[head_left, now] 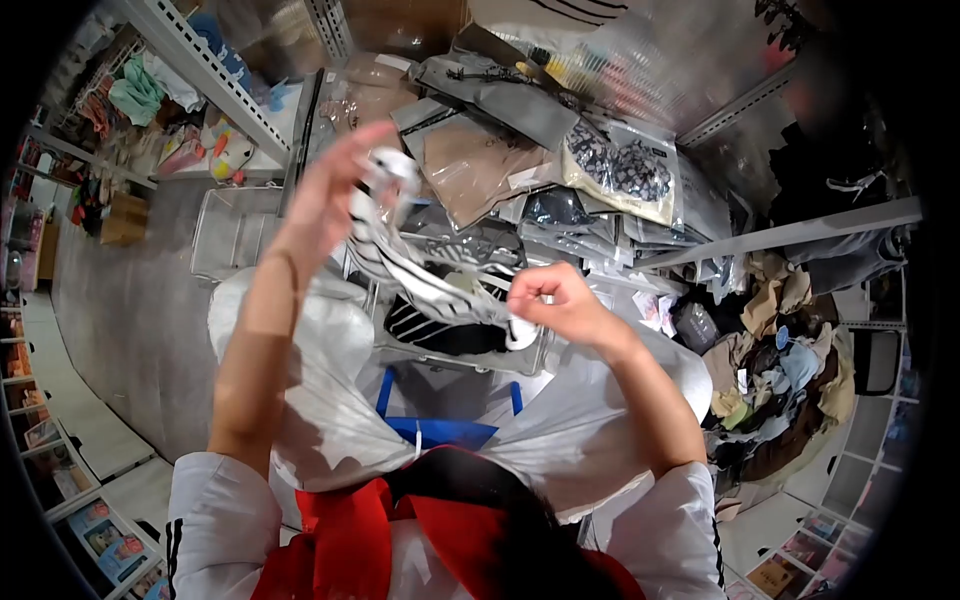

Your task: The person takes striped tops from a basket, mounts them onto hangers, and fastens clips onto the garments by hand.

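Note:
A white cloth with black stripes (425,280) is stretched in a slack curve between my two hands. My left hand (335,195), blurred by motion, is raised at the upper end of the cloth and grips it, though the fingertips are smeared. Thumb and fingers of my right hand (565,305) are pinched together on the lower right end. Under the cloth, a black piece with white stripes (445,328) lies in a clear plastic bin (480,358) in front of me.
Bagged garments (480,165) are heaped on the surface ahead. A clear crate (235,232) stands at the left. Loose clothes fill a large sack (780,360) at the right. A white metal bar (780,240) juts in at the right, and a blue frame (440,430) sits low between my knees.

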`<state>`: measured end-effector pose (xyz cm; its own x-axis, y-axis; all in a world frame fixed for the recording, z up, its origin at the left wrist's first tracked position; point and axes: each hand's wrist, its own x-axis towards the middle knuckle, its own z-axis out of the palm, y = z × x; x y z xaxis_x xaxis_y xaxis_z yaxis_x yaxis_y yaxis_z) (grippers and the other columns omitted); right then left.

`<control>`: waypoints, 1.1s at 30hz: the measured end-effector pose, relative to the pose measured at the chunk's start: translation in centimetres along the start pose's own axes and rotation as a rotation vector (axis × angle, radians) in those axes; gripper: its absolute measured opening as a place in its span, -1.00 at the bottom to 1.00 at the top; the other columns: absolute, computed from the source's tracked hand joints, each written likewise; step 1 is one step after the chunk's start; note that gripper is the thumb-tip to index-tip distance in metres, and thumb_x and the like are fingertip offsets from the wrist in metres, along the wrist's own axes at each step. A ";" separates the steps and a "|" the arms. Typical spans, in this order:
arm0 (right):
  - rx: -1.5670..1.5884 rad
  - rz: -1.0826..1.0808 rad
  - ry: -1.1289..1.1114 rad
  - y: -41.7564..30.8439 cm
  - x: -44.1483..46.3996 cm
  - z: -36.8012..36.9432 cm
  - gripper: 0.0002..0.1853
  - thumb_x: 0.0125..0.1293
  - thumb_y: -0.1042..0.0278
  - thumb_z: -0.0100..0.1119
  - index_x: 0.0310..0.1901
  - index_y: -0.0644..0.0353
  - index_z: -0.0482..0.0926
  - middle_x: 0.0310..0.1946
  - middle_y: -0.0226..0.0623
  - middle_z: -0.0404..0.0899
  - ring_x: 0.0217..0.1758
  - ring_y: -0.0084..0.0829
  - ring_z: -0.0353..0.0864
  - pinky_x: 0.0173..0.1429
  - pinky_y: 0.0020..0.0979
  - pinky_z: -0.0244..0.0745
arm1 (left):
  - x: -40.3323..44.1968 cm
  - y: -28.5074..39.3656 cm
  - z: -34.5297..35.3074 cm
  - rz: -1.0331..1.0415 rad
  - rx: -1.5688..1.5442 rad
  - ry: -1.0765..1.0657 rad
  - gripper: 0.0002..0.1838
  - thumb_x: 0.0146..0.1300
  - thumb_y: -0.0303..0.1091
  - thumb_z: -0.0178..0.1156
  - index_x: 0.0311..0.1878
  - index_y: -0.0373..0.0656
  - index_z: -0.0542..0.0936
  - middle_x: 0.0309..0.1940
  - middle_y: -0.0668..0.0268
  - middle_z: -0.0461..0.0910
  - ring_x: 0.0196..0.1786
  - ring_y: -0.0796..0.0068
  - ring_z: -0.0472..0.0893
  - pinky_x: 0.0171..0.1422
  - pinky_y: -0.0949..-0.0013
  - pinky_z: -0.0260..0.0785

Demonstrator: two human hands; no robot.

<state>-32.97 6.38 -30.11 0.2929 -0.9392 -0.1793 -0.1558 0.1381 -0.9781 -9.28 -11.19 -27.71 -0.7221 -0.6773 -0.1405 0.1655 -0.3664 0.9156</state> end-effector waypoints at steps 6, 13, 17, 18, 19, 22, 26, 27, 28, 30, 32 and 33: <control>-0.242 -0.034 -0.052 -4.3 7.4 -3.5 -0.90 0.19 0.43 0.09 -0.39 0.27 0.46 -0.56 -0.44 0.47 -0.46 -0.68 0.39 -0.37 -0.57 0.32 | 1.6 -7.5 5.5 -0.401 -0.096 -0.183 -0.63 0.37 -0.15 -0.18 0.04 -0.18 0.42 -0.03 0.36 0.39 -0.01 0.61 0.38 0.04 0.46 0.27; -1.055 0.023 0.780 11.8 21.8 -22.1 -0.73 0.11 0.42 -0.07 -0.14 0.19 0.48 -0.06 -0.07 0.45 -0.04 -0.14 0.48 0.03 -0.20 0.38 | 2.7 -7.4 4.3 -0.244 0.377 -0.273 -0.66 0.22 -0.46 0.04 0.08 -0.24 0.35 -0.31 0.31 0.56 -0.30 0.63 0.52 -0.20 0.53 0.39; -1.008 0.471 0.768 19.3 25.4 -31.5 -0.62 0.08 0.43 -0.11 -0.01 0.17 0.42 0.00 -0.03 0.41 0.06 -0.11 0.41 0.14 -0.23 0.31 | 1.8 -9.8 2.9 -0.228 0.731 -0.211 -0.54 0.05 -0.46 0.18 0.08 -0.14 0.38 -0.34 0.16 0.59 -0.29 0.31 0.60 -0.14 0.41 0.41; -1.037 0.493 0.695 21.2 25.8 -32.2 -0.63 0.08 0.41 -0.08 -0.03 0.17 0.45 0.00 -0.04 0.40 0.08 -0.11 0.39 0.14 -0.24 0.31 | 1.7 -10.2 2.7 -0.221 0.791 -0.184 -0.53 0.03 -0.43 0.21 0.07 -0.12 0.39 -0.35 0.15 0.59 -0.29 0.22 0.60 -0.13 0.38 0.42; -1.051 0.508 0.720 19.9 25.3 -31.2 -0.66 0.08 0.39 -0.05 -0.06 0.16 0.47 0.00 -0.05 0.41 0.07 -0.11 0.40 0.13 -0.24 0.31 | 1.7 -10.2 2.7 -0.240 0.747 -0.162 -0.52 0.00 -0.37 0.25 0.06 -0.09 0.40 -0.36 0.17 0.60 -0.28 0.17 0.60 -0.12 0.33 0.42; -1.095 0.394 0.774 18.0 23.5 -29.8 -0.74 0.06 0.39 0.02 -0.17 0.13 0.54 -0.09 -0.08 0.44 -0.03 -0.07 0.45 0.07 -0.21 0.35 | 2.2 -9.3 1.9 -0.224 0.626 -0.158 -0.50 0.02 -0.39 0.24 0.08 -0.13 0.37 -0.46 0.25 0.58 -0.33 0.38 0.59 -0.10 0.39 0.36; -1.146 0.158 0.847 16.1 20.8 -29.3 -0.73 0.05 0.49 -0.02 -0.16 0.16 0.47 -0.16 -0.08 0.43 -0.11 -0.03 0.46 -0.05 -0.16 0.39 | 2.8 -9.6 1.6 -0.299 0.056 -0.028 -0.53 0.16 -0.51 0.13 0.16 -0.17 0.31 -0.25 0.37 0.55 -0.15 0.62 0.50 0.02 0.49 0.30; -1.128 0.104 0.919 14.6 19.7 -28.3 -0.72 0.05 0.50 -0.03 -0.14 0.17 0.45 -0.16 -0.07 0.43 -0.12 -0.01 0.46 -0.06 -0.14 0.38 | 3.0 -8.5 2.0 -0.321 -0.102 0.046 -0.52 0.19 -0.54 0.07 0.19 -0.17 0.27 -0.17 0.35 0.52 -0.11 0.60 0.48 0.03 0.51 0.31; -1.111 0.047 0.989 13.4 18.9 -27.7 -0.72 0.05 0.51 -0.03 -0.13 0.18 0.42 -0.15 -0.07 0.42 -0.14 0.00 0.46 -0.08 -0.13 0.38 | 3.2 -8.2 1.7 -0.327 -0.108 0.027 -0.45 0.21 -0.53 0.03 0.28 -0.16 0.17 0.00 0.27 0.48 0.02 0.58 0.43 0.12 0.50 0.23; -0.989 -0.053 0.957 13.3 17.0 -27.6 -0.70 0.07 0.55 -0.08 -0.10 0.28 0.34 -0.33 -0.12 0.49 -0.31 -0.17 0.52 -0.22 -0.26 0.39 | 3.2 -6.2 2.8 -0.241 -0.133 0.086 -0.42 0.20 -0.53 0.02 0.29 -0.16 0.13 0.11 0.20 0.40 0.12 0.53 0.37 0.18 0.46 0.18; -0.542 0.030 0.865 12.1 14.0 -25.9 -0.69 0.06 0.55 -0.09 -0.10 0.31 0.34 -0.43 -0.17 0.52 -0.41 -0.33 0.50 -0.31 -0.40 0.37 | 3.1 -5.3 3.2 -0.114 -0.007 0.102 -0.37 0.19 -0.53 0.03 0.32 -0.17 0.05 0.16 0.18 0.36 0.13 0.52 0.36 0.18 0.45 0.17; -0.311 0.115 0.873 10.5 12.2 -24.2 -0.69 0.06 0.55 -0.09 -0.09 0.30 0.35 -0.50 -0.23 0.51 -0.50 -0.46 0.43 -0.41 -0.49 0.29 | 3.1 -5.2 3.3 -0.052 0.027 0.092 -0.38 0.19 -0.53 0.02 0.31 -0.18 0.05 0.14 0.18 0.37 0.06 0.55 0.40 0.13 0.48 0.21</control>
<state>-53.87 -11.19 -40.01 -0.5332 -0.8460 -0.0068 -0.4221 0.2729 -0.8645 -14.56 -9.30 -31.67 -0.6646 -0.7139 -0.2208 0.1101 -0.3858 0.9160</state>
